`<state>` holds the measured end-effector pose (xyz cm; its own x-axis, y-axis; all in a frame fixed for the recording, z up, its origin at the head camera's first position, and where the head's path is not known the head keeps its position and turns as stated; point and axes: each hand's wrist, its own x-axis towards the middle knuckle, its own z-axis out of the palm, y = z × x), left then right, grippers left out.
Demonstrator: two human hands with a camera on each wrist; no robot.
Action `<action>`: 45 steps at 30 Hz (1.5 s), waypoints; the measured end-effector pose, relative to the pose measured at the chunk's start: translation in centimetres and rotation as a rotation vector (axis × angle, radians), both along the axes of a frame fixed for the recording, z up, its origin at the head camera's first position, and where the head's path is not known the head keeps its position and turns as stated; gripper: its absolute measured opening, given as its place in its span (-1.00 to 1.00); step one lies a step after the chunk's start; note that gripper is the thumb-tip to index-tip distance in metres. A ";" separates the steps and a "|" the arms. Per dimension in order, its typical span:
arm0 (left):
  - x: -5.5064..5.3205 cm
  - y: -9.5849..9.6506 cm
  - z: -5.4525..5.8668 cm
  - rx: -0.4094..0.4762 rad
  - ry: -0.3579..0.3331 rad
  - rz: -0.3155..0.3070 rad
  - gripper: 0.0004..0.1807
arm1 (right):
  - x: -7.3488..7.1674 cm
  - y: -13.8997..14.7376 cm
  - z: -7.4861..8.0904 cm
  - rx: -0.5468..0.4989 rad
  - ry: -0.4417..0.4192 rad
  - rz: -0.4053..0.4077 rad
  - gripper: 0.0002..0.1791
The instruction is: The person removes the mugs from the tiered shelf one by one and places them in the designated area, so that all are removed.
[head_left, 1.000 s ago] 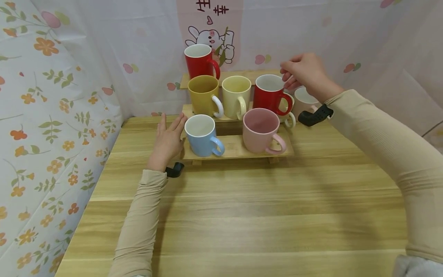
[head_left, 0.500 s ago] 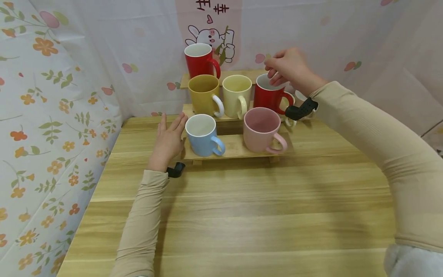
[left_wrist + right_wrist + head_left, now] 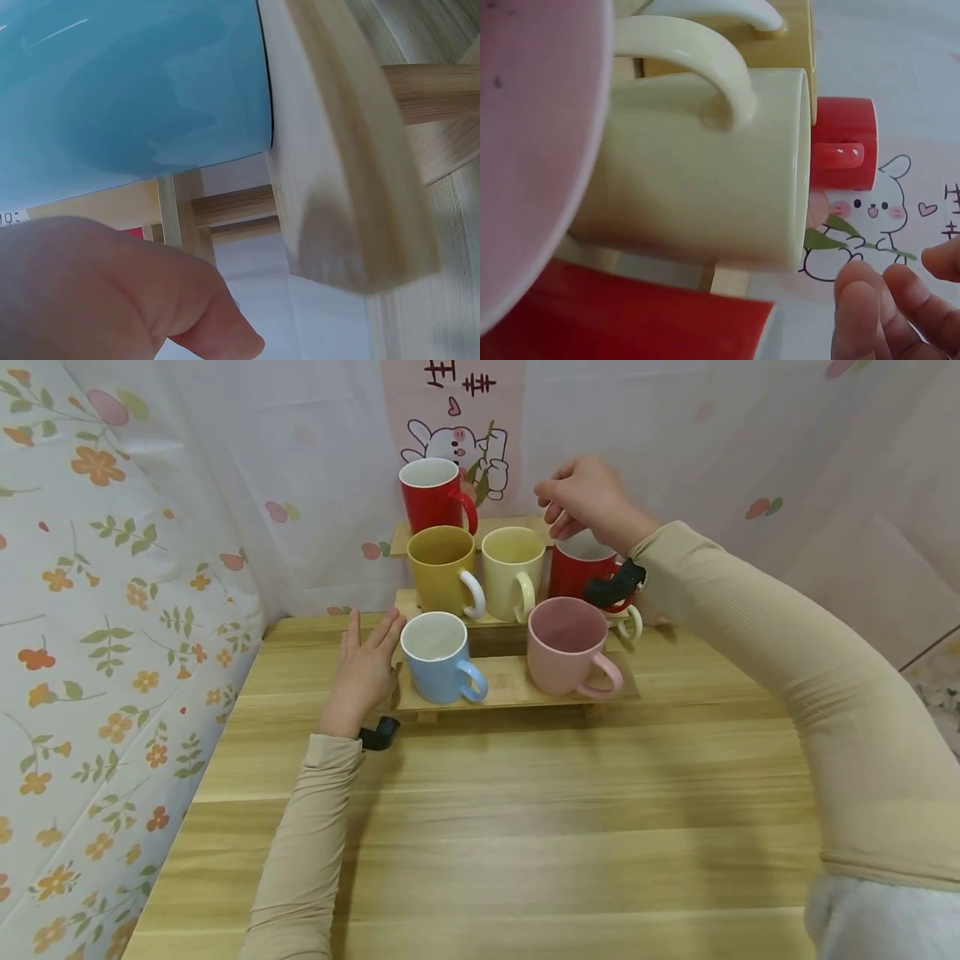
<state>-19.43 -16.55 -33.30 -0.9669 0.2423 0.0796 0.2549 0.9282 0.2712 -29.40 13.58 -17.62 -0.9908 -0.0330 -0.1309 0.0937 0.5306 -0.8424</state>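
Note:
My left hand (image 3: pixel 363 677) lies with fingers spread at the left side of the tiered wooden rack (image 3: pixel 498 683), beside a light blue mug (image 3: pixel 437 668); in the left wrist view that mug's blue wall (image 3: pixel 150 90) fills the top left. Above the rack's right part, my right hand (image 3: pixel 588 497) is raised with loosely bent fingers and holds nothing. It overlaps the rim of a red mug (image 3: pixel 572 575). The right wrist view shows its parted fingertips (image 3: pixel 855 300) near a pale yellow mug (image 3: pixel 705 172), with the red mug below.
On the lowest tier stands a pink mug (image 3: pixel 562 647). A mustard mug (image 3: pixel 442 568) is on the middle tier, another red mug (image 3: pixel 431 497) on the top one. A cream handle (image 3: pixel 632 622) shows behind the right forearm. Patterned cloth (image 3: pixel 315 485) hangs behind.
My right hand has moved left, from beside the right-hand red mug to above it and toward the pale yellow mug. The left hand and the mugs have stayed in place.

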 end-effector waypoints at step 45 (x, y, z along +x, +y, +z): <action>-0.6 -0.3 -0.3 -0.052 -0.012 -0.016 -0.21 | -5.0 -7.8 -1.0 0.195 -0.024 0.141 -0.61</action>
